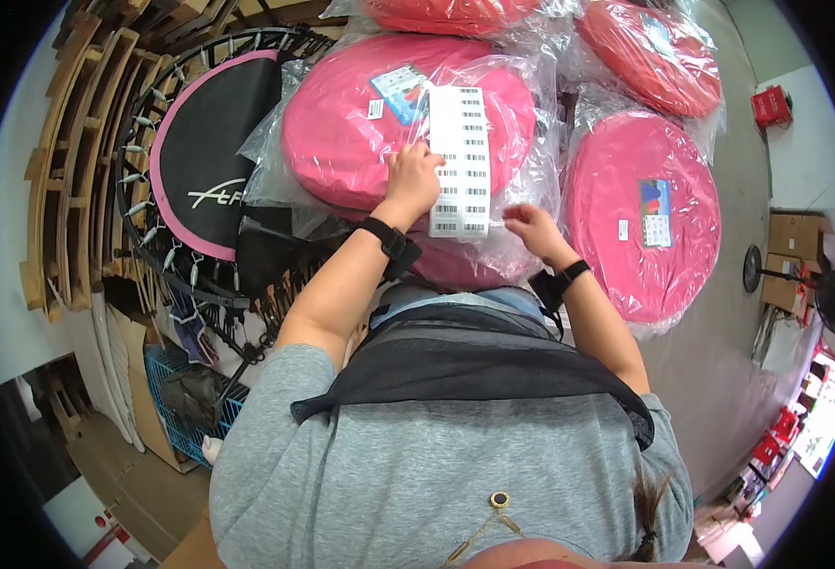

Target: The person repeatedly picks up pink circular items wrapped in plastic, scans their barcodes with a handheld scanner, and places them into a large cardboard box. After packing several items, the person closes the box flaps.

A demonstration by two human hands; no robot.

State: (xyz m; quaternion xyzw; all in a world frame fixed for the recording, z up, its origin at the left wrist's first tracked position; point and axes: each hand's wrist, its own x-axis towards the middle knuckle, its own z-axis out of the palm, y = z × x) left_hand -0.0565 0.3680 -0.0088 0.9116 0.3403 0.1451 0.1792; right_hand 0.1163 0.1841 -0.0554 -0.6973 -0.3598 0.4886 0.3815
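Note:
A white sheet of barcode labels [460, 185] lies lengthwise over a round pink fabric bundle [337, 142] wrapped in clear plastic. My left hand [414, 177] is at the sheet's left edge, its fingers bent and closed on that edge. To the right of the sheet's lower end, my right hand [536, 230] hovers over the plastic with thumb and fingertips drawn together. Whatever is between those fingertips is too small to make out. The bundle carries a printed picture card [398, 92] and a small white label [376, 109].
Another wrapped pink bundle [616, 247] stands at the right, with a red one [659, 66] beyond it. A round black mini trampoline [213, 156] with a pink rim leans at the left, before stacked wooden pallets [81, 171]. Cardboard boxes [792, 256] and a fan [752, 269] stand far right.

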